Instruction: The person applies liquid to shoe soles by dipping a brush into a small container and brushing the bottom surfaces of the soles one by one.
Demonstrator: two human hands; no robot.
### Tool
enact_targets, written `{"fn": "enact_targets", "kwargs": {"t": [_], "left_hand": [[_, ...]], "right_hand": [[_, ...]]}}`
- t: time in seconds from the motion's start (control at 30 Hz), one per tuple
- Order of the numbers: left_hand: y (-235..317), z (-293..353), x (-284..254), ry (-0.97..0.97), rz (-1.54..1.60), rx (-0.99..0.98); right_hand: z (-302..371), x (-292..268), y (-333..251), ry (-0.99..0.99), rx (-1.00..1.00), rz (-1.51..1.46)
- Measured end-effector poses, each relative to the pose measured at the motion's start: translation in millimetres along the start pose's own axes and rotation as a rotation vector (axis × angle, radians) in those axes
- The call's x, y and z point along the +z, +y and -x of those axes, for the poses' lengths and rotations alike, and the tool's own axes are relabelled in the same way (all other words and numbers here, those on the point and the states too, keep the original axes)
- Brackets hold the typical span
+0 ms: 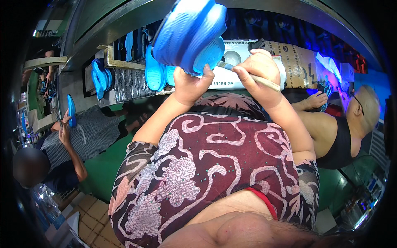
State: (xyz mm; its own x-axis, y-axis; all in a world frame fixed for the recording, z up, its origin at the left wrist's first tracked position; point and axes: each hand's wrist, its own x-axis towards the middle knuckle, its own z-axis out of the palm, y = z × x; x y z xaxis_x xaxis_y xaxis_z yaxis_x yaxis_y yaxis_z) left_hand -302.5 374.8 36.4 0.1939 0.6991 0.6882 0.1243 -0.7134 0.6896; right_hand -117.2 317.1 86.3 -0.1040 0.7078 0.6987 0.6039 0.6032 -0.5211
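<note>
"How's that left arm placed?"
"The bare left forearm [165, 113] slants up and inward, and the bare left hand [191, 86] is raised in a grip, its thumb [208, 74] angled up toward the right; the other digits are mostly hidden."
"And the other side?"
"The bare right forearm [285, 118] leans in from the opposite direction. The bare right hand [261, 73] is clenched, fingers [252, 64] curled, thumb pointing inward."
"Are the hands touching?"
"No, near each other but apart."
</note>
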Motion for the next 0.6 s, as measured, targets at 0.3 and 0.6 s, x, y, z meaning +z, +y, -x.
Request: {"fn": "enact_targets", "kwargs": {"t": [0.3, 0.6], "left_hand": [[18, -11, -4, -0.03, 0.041, 0.044], [3, -21, -6, -0.2, -0.263, 0.136]], "right_hand": [[-4, -2, -1, 0.052, 0.059, -0.081], [-5, -14, 4, 0.013, -0.086, 0.12]]}}
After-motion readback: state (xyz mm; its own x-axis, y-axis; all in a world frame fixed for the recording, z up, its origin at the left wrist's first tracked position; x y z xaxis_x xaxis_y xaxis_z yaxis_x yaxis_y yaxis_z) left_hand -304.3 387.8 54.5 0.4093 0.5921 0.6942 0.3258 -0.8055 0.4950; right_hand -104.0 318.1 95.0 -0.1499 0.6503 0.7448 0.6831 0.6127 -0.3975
